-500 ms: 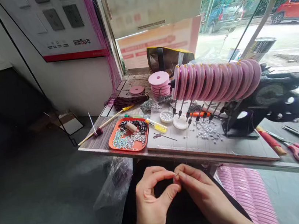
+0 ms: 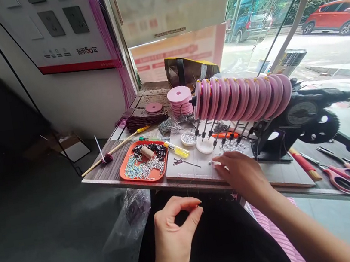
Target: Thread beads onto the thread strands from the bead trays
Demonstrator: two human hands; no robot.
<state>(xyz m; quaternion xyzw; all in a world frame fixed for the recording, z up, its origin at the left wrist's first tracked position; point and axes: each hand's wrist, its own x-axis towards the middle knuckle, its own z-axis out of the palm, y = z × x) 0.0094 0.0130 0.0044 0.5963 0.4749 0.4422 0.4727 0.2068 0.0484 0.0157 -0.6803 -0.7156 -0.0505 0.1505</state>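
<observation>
Over my lap, my left hand (image 2: 175, 230) is closed in a pinch, thumb tip against forefinger; what it grips is too small to make out. My right hand (image 2: 244, 173) reaches over the near part of the pale board (image 2: 188, 175), thumb and forefinger slightly apart, just beside a small pearl-like bead (image 2: 210, 163). Past its knuckles lies a loose heap of clear and white beads (image 2: 234, 146), partly hidden by the hand. A white dish of small beads (image 2: 188, 138) and a round white disc (image 2: 205, 146) sit farther back on the board.
An orange tray (image 2: 124, 178) holds dark, turquoise and silvery beads on the left. A black cranked machine (image 2: 303, 117) carries a row of pink spools (image 2: 242, 97). Pink-handled scissors (image 2: 347, 176) and a red-handled brush (image 2: 305, 164) lie to the right. A yellow-handled tool (image 2: 177, 150) lies by the tray.
My right hand has parted from the left and moved up and forward onto the board. My left hand keeps its pinch over the lap. The view has shifted slightly to the right.
</observation>
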